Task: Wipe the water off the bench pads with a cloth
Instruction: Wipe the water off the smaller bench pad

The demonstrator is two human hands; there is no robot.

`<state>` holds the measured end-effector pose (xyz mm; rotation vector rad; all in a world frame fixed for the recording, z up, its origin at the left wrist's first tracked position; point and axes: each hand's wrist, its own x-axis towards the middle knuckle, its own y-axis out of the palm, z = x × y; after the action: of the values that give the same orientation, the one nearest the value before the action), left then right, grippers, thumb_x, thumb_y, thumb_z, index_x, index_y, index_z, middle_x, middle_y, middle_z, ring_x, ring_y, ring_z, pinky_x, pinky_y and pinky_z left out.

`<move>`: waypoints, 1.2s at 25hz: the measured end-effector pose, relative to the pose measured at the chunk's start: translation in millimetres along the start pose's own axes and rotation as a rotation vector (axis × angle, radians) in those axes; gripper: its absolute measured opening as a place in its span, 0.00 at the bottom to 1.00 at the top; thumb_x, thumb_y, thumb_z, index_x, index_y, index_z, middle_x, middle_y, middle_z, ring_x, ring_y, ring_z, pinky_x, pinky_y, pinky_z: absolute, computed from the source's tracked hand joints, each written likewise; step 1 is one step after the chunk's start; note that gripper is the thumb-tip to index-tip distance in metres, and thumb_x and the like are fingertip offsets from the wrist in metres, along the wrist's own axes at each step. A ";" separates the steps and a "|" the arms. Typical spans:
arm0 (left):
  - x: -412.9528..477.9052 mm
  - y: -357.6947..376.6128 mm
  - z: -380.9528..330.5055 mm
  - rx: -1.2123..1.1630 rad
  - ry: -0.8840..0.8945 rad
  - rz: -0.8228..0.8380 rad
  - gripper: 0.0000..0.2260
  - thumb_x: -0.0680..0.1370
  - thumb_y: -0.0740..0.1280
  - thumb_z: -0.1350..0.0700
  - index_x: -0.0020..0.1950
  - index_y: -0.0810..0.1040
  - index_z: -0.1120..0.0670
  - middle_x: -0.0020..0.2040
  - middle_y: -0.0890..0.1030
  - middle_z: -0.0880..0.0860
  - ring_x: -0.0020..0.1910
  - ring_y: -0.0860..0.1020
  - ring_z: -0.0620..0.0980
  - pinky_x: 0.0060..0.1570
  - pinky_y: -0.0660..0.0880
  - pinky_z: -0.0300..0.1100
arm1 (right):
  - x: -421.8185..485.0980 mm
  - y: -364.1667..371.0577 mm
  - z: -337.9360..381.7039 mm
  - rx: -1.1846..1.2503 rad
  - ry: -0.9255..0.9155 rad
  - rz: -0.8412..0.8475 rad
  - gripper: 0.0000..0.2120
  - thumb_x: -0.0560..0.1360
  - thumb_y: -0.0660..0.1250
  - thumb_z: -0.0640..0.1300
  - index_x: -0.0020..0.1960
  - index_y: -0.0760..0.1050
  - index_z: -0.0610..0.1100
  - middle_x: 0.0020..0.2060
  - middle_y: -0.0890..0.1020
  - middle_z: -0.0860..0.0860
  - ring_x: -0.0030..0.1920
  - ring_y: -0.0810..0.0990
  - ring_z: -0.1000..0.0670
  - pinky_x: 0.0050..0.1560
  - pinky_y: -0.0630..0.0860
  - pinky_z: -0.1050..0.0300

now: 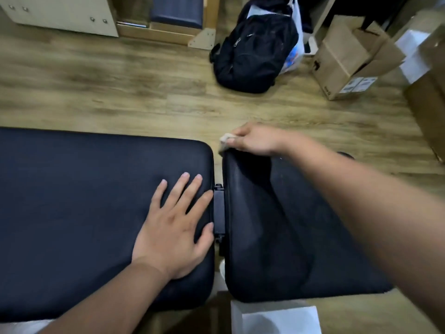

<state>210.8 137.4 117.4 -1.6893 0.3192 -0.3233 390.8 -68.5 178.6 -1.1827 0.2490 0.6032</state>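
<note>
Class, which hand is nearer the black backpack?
Right. The right hand holds a cloth at the far edge of the pad, toward the backpack; the left hand rests farther back.

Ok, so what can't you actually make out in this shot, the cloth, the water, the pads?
1. The cloth: head view, mostly hidden inside the right hand; only a pale corner shows.
2. Any water on the right pad: lost to blur and the dark cover.
3. The left pad: cut off by the left frame edge, partly covered by the left hand.

two bench pads [96,201] side by side, backpack [255,47] behind, box [346,61] right of it
</note>
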 end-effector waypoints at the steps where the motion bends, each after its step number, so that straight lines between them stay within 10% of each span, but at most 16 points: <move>1: -1.0 -1.0 -0.2 -0.002 -0.003 0.010 0.27 0.77 0.56 0.41 0.74 0.72 0.50 0.78 0.65 0.54 0.79 0.59 0.54 0.74 0.57 0.62 | -5.4 -12.9 -11.5 0.026 0.039 0.022 0.14 0.79 0.60 0.56 0.50 0.79 0.48 0.45 0.82 0.52 0.45 0.76 0.51 0.44 0.71 0.61; 6: 1.0 -2.1 -1.0 0.016 -0.015 0.018 0.27 0.77 0.56 0.41 0.74 0.71 0.50 0.78 0.65 0.54 0.79 0.59 0.55 0.75 0.57 0.62 | -34.1 -57.1 -70.8 0.007 0.347 0.083 0.15 0.79 0.62 0.51 0.49 0.79 0.40 0.49 0.83 0.45 0.48 0.80 0.45 0.44 0.72 0.57; 11: -1.3 -4.0 -1.8 0.021 -0.019 0.025 0.28 0.78 0.54 0.41 0.75 0.70 0.50 0.79 0.64 0.53 0.80 0.56 0.53 0.76 0.54 0.60 | 14.4 0.2 -2.4 0.094 0.085 0.195 0.21 0.79 0.59 0.56 0.54 0.78 0.38 0.39 0.78 0.43 0.35 0.75 0.46 0.36 0.71 0.57; 19: -1.1 -1.0 -0.1 0.003 -0.021 0.013 0.28 0.77 0.54 0.41 0.75 0.70 0.51 0.79 0.64 0.54 0.80 0.56 0.54 0.76 0.54 0.61 | -83.5 -12.0 -116.1 -0.038 0.389 -0.263 0.22 0.80 0.55 0.59 0.44 0.75 0.41 0.41 0.80 0.43 0.47 0.78 0.41 0.42 0.66 0.56; 26: -0.7 -1.8 -1.3 -0.002 -0.013 -0.024 0.29 0.77 0.54 0.41 0.74 0.72 0.52 0.78 0.65 0.54 0.79 0.57 0.53 0.76 0.54 0.60 | -41.5 45.8 -47.8 -0.160 -0.066 -0.380 0.19 0.80 0.50 0.59 0.52 0.75 0.50 0.55 0.80 0.46 0.58 0.76 0.43 0.57 0.71 0.48; 30: -0.1 1.1 1.7 0.013 -0.006 -0.047 0.29 0.77 0.53 0.40 0.74 0.72 0.52 0.78 0.65 0.54 0.79 0.57 0.53 0.76 0.54 0.60 | -103.0 13.4 -176.5 -0.110 0.515 -0.471 0.24 0.81 0.44 0.59 0.48 0.75 0.49 0.49 0.81 0.41 0.56 0.78 0.39 0.55 0.68 0.50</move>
<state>211.4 138.8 116.1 -1.6861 0.2732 -0.3545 321.3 -259.3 152.0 -1.4324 0.3594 -0.1091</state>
